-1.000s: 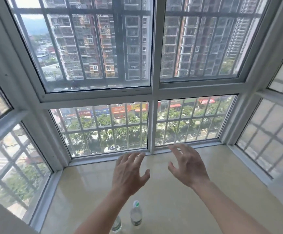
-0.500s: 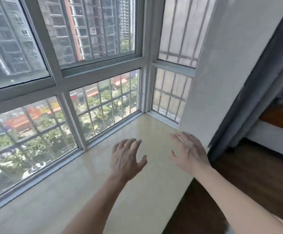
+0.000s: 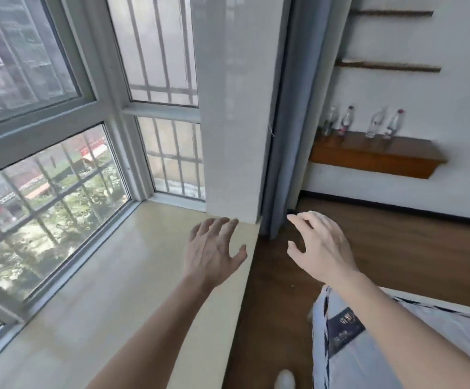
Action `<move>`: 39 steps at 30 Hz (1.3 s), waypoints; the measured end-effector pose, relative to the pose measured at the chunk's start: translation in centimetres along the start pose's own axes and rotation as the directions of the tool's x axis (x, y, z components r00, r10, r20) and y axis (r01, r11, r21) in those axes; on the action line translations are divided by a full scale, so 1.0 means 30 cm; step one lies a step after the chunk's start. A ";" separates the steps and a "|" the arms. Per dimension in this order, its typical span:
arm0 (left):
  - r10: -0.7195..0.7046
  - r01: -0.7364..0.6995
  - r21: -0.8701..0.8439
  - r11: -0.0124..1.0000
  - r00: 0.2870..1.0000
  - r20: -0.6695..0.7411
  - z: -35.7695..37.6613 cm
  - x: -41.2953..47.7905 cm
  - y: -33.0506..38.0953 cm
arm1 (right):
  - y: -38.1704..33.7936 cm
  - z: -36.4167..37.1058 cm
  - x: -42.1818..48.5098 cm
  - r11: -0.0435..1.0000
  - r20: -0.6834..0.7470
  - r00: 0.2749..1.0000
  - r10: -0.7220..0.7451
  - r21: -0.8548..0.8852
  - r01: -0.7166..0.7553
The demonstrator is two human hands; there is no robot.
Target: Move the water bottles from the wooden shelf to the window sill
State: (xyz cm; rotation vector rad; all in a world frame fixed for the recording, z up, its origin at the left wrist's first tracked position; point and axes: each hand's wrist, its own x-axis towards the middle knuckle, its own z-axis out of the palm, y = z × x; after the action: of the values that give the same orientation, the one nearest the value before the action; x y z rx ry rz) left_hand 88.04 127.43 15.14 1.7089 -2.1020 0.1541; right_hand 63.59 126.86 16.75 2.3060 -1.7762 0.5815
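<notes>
Bottles (image 3: 363,123), four small clear plastic ones, stand upright on the wooden shelf (image 3: 374,154), well apart from both hands. Left hand (image 3: 214,252) and right hand (image 3: 322,245) are spread and hold nothing. Likely light, thin-walled, slippery; best gripped around the middle.

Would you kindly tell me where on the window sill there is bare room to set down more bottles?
The window sill is bare in this view, from the window frame across to its front edge, and back to the white pillar. Both hands are empty. The crowded spot is the wooden shelf, where four bottles stand.
</notes>
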 end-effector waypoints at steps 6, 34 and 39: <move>0.081 -0.082 -0.036 0.996 0.996 -0.021 0.161 0.251 0.138 | 0.250 0.069 0.105 0.997 -0.032 0.997 0.076 -0.019 -0.076; 0.285 -0.278 -0.074 0.958 0.952 0.114 0.912 1.670 0.714 | 1.402 0.474 0.967 0.952 0.000 0.952 0.305 -0.021 -0.305; 0.352 -0.343 -0.080 0.936 0.922 0.161 1.062 2.012 0.736 | 1.566 0.565 1.221 0.932 -0.004 0.933 0.359 -0.058 -0.359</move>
State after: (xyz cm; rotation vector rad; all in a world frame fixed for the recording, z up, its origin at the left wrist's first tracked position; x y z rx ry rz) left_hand 49.67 66.82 13.80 1.3468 -2.5041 0.0565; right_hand 29.83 75.20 11.56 1.9561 -2.2061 0.5655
